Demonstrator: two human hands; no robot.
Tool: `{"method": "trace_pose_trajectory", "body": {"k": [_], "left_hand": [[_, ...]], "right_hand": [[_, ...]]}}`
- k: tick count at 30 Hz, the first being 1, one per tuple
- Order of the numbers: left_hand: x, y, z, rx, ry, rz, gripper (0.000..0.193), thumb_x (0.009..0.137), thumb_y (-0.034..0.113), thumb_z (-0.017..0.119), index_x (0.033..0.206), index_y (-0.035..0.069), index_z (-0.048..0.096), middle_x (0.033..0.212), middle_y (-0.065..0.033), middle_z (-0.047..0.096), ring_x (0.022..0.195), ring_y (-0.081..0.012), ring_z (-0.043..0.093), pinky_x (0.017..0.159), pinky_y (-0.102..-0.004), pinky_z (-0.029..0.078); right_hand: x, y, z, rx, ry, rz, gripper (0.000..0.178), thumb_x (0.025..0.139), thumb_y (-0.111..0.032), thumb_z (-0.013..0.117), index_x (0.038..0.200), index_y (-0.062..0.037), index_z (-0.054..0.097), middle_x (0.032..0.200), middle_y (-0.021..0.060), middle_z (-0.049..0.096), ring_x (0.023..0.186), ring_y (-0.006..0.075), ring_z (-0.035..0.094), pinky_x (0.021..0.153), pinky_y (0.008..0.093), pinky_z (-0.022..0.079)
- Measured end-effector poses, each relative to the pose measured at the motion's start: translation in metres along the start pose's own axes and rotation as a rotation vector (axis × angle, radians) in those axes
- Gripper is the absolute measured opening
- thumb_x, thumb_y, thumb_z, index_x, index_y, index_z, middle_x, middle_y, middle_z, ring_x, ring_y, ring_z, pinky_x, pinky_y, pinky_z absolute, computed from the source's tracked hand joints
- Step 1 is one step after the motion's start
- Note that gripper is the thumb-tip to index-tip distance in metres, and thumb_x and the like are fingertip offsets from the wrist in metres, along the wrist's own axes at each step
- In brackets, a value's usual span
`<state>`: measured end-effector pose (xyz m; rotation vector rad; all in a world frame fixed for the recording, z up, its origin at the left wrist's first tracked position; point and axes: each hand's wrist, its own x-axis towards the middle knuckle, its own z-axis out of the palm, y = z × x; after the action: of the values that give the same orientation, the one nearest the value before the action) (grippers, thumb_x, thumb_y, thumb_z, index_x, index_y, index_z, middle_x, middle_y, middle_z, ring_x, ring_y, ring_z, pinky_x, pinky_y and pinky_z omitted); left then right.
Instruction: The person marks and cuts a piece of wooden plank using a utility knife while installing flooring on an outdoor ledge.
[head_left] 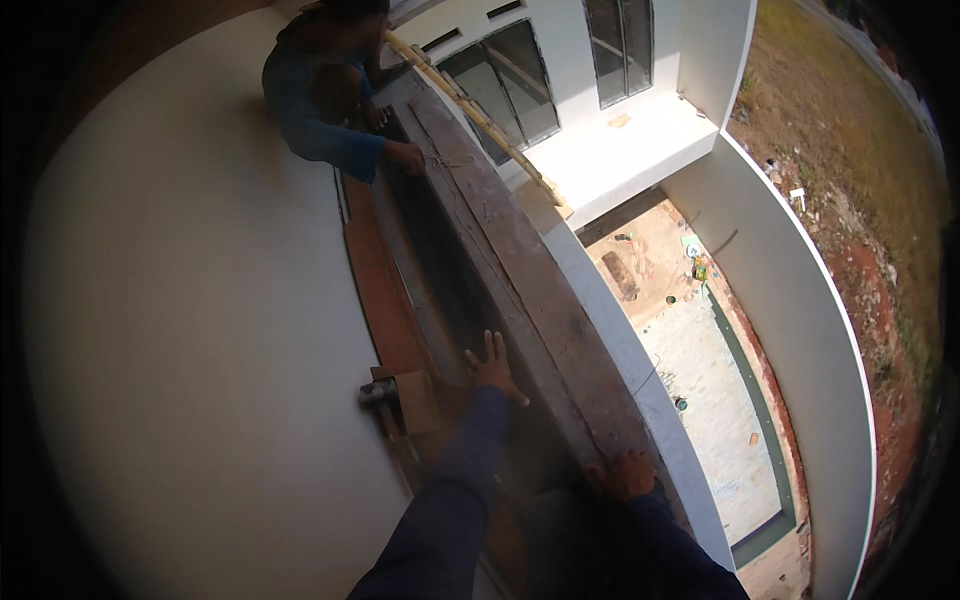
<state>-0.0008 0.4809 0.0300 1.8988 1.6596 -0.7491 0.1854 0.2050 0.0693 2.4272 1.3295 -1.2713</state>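
On the parapet's inner face, my left hand (492, 366) spreads open, fingers splayed, gripping nothing — my right hand (627, 473) rests flat on the brown plank (510, 240) capping the wall. At the far end, a co-worker's hand (407, 156) touches that plank.

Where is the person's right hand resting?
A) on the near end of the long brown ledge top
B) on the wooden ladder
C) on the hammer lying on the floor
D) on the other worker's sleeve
A: the right hand lies flat on the near end of the brown ledge top, while the hammer lies untouched on the floor.
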Motion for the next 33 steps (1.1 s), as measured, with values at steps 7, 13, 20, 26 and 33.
{"method": "trace_pose_trajectory", "body": {"k": [7, 13, 20, 26, 33], "left_hand": [[0.000, 0.001, -0.002, -0.005, -0.022, 0.003, 0.166, 0.045, 0.038, 0.101, 0.159, 0.019, -0.018, 0.168, 0.0001, -0.019, 0.148, -0.0541, -0.012, 0.118, -0.0672, 0.017], [0.002, -0.002, 0.001, -0.013, -0.008, -0.001, 0.166, 0.045, 0.038, 0.101, 0.159, 0.019, -0.018, 0.168, 0.0007, -0.020, 0.148, -0.0540, -0.013, 0.118, -0.0673, 0.018], [-0.006, 0.005, -0.001, -0.001, 0.006, -0.009, 0.163, 0.048, 0.036, 0.100, 0.159, 0.018, -0.017, 0.168, 0.0002, -0.019, 0.149, -0.0534, -0.011, 0.118, -0.0665, 0.018], [-0.008, 0.004, -0.004, -0.005, 0.002, -0.005, 0.162, 0.049, 0.035, 0.100, 0.159, 0.017, -0.017, 0.168, 0.0000, -0.019, 0.149, -0.0534, -0.011, 0.118, -0.0664, 0.019], [-0.006, 0.001, -0.003, 0.006, -0.006, -0.008, 0.162, 0.049, 0.036, 0.100, 0.159, 0.017, -0.018, 0.168, 0.0005, -0.020, 0.148, -0.0543, -0.011, 0.118, -0.0671, 0.018]], "right_hand": [[0.000, 0.000, 0.001, -0.002, 0.022, -0.012, 0.069, 0.085, -0.065, 0.066, 0.102, 0.0014, 0.074, 0.114, 0.0248, 0.067, 0.114, 0.0406, 0.061, 0.093, 0.0544, 0.052], [0.003, 0.003, 0.009, -0.019, 0.041, -0.018, 0.069, 0.084, -0.065, 0.066, 0.099, 0.0017, 0.075, 0.112, 0.0250, 0.068, 0.114, 0.0409, 0.061, 0.093, 0.0533, 0.052], [0.003, 0.007, 0.010, -0.028, 0.046, -0.032, 0.067, 0.084, -0.064, 0.067, 0.097, 0.0016, 0.076, 0.109, 0.0255, 0.068, 0.111, 0.0415, 0.062, 0.092, 0.0513, 0.053], [0.004, 0.007, 0.013, -0.031, 0.080, -0.045, 0.067, 0.084, -0.065, 0.067, 0.094, 0.0012, 0.076, 0.106, 0.0259, 0.069, 0.109, 0.0416, 0.063, 0.091, 0.0503, 0.053], [0.002, 0.003, 0.007, -0.038, 0.041, -0.047, 0.069, 0.083, -0.066, 0.066, 0.092, 0.0014, 0.076, 0.106, 0.0265, 0.069, 0.106, 0.0421, 0.065, 0.091, 0.0495, 0.053]]}}
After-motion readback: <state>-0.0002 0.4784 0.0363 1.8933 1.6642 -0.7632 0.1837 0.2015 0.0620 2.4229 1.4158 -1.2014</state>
